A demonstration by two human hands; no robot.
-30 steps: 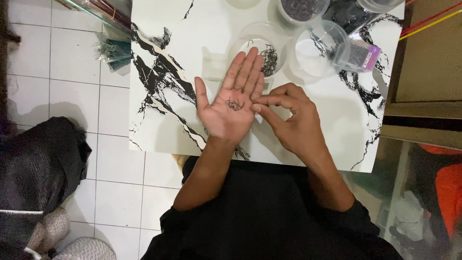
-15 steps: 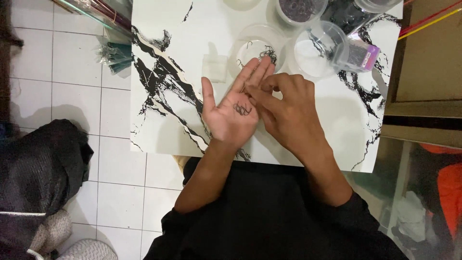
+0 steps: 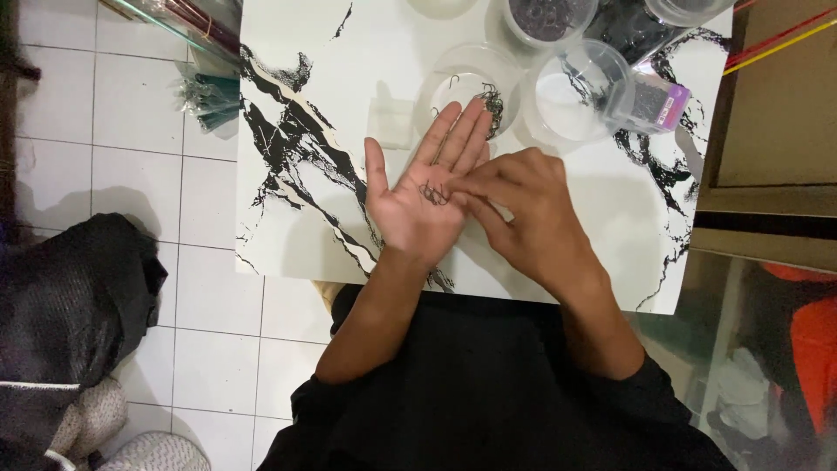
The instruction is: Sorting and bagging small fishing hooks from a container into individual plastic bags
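My left hand (image 3: pixel 418 196) lies palm up over the white marble-patterned board (image 3: pixel 305 105), fingers stretched out. A small heap of tiny dark hooks (image 3: pixel 433 194) rests in its palm. My right hand (image 3: pixel 523 218) reaches across from the right, its fingertips pinched down onto the heap at the palm's middle. Just beyond the left fingertips stands a clear round tub (image 3: pixel 462 87) with a few more dark hooks in it.
Several clear tubs stand along the board's far edge: an empty one (image 3: pixel 571 96), one with dark contents (image 3: pixel 545 17), and a small purple-capped box (image 3: pixel 649 103). A small clear bag (image 3: pixel 390 122) lies left of the tubs. White floor tiles and black cloth (image 3: pixel 70 323) lie left.
My right hand moved left from beside the palm onto it, and its fingertips now pick at the hooks. The left hand stayed palm up.
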